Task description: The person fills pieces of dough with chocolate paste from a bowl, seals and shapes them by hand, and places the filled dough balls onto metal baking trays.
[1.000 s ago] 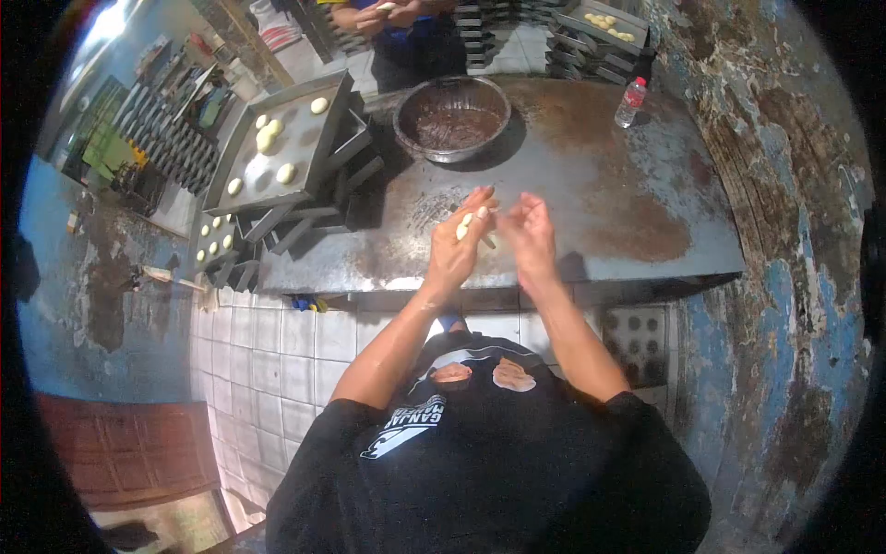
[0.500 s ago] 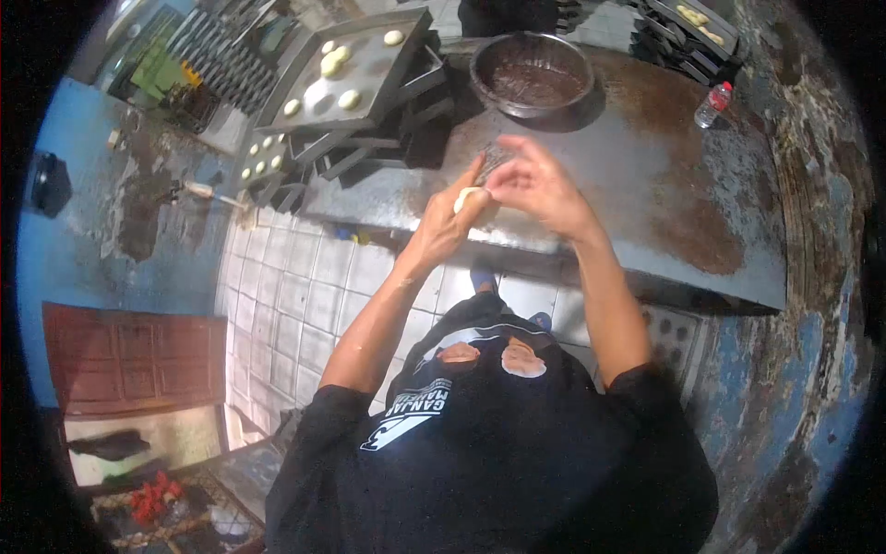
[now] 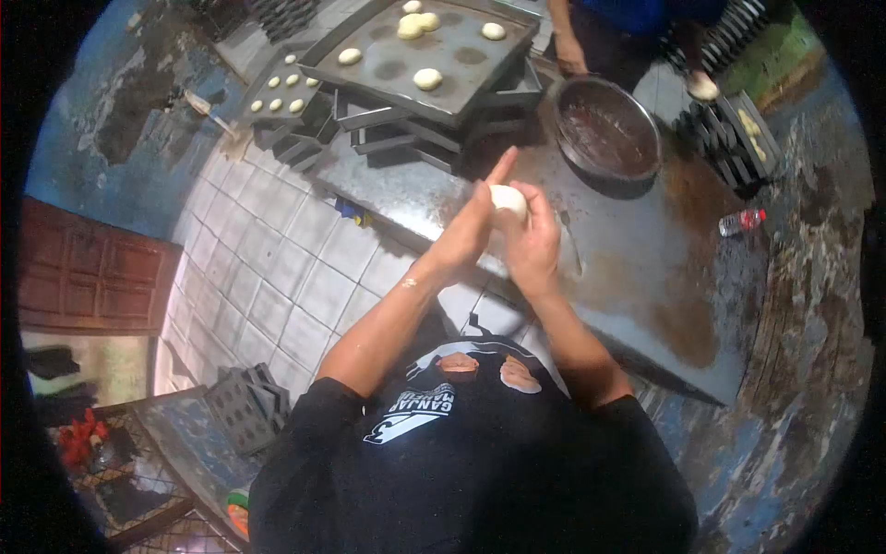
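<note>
A pale, round dough ball (image 3: 508,202) sits between my two hands above the near edge of the metal table. My right hand (image 3: 535,247) is curled around its side, with the fingers against the dough. On the other side my left hand (image 3: 472,226) presses against the ball, one finger stretched out past it. Parts of the dough are hidden by the fingers. A thin utensil (image 3: 573,245) lies on the table just right of my right hand. Beyond my hands stands a metal bowl (image 3: 650,138) with a dark brown mass inside.
Stacked trays, topped by a large tray (image 3: 378,76) with several dough balls, stand at the back left. A smaller tray (image 3: 300,85) holds more. Another person (image 3: 623,42) stands across the table near a right-hand tray stack (image 3: 720,143). A bottle (image 3: 741,222) lies at the right.
The view has turned, shifting the table and bowl. My right hand has closed in on the dough, which now shows as a round ball between both hands. Another person has come into view.
</note>
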Action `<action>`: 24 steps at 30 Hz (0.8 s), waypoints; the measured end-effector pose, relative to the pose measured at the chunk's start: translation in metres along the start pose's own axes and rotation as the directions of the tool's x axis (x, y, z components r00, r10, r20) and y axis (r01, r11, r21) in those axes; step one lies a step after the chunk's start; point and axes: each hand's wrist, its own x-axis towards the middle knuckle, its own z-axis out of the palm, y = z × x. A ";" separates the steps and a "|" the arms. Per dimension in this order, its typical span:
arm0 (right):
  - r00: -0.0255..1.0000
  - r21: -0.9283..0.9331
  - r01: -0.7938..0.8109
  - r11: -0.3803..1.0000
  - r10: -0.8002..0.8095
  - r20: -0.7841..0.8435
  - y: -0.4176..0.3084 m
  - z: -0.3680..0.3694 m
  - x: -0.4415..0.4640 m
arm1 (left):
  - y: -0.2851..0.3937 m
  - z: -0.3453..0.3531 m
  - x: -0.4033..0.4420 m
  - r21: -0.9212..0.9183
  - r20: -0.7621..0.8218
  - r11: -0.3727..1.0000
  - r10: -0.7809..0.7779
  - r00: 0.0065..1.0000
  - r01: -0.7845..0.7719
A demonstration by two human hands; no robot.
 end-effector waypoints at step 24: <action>0.631 -0.536 0.645 0.545 0.015 0.775 0.236 0.286 0.314 | 0.059 -0.385 -0.036 0.104 -0.810 0.990 0.026 0.586 0.099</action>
